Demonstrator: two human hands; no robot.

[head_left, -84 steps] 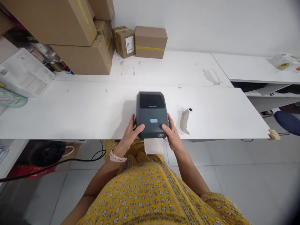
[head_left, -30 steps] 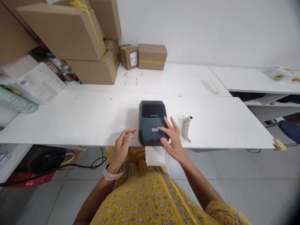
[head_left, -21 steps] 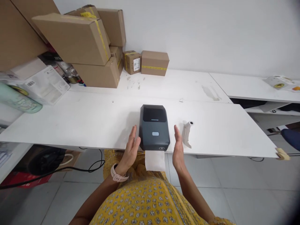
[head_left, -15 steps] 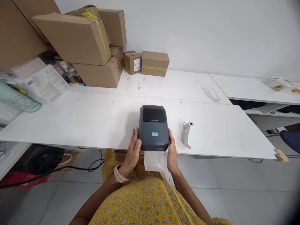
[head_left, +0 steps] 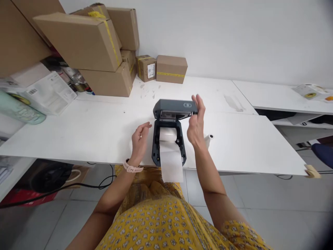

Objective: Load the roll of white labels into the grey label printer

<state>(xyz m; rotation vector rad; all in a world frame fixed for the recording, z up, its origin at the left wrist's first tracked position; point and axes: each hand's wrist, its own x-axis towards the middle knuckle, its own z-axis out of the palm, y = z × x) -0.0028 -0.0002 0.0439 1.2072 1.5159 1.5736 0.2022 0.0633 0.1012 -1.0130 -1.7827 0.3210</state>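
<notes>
A dark label printer (head_left: 155, 151) stands at the table's front edge with its lid (head_left: 173, 105) raised. Inside sits a roll of white label paper (head_left: 168, 134), and its loose strip (head_left: 172, 166) hangs out over the front edge. My right hand (head_left: 197, 121) grips the lid at its right corner, thumb below and fingers above. To the printer's left, my left hand (head_left: 139, 141) is in the air with loosely bent fingers, holding nothing and apart from the housing. A curled white paper piece (head_left: 208, 139) lies right of the printer, partly hidden behind my right forearm.
Cardboard boxes (head_left: 104, 81) are stacked at the back left, with two smaller cartons (head_left: 171, 69) beside them against the wall. A white box (head_left: 49, 92) and a mint-green bottle (head_left: 22, 109) stand at the far left. Black cable (head_left: 104, 185) runs below the table.
The printer lid, shut before, has swung up and back with my right hand on it, exposing the paper roll. My left hand has come off the printer's side and moved up and left.
</notes>
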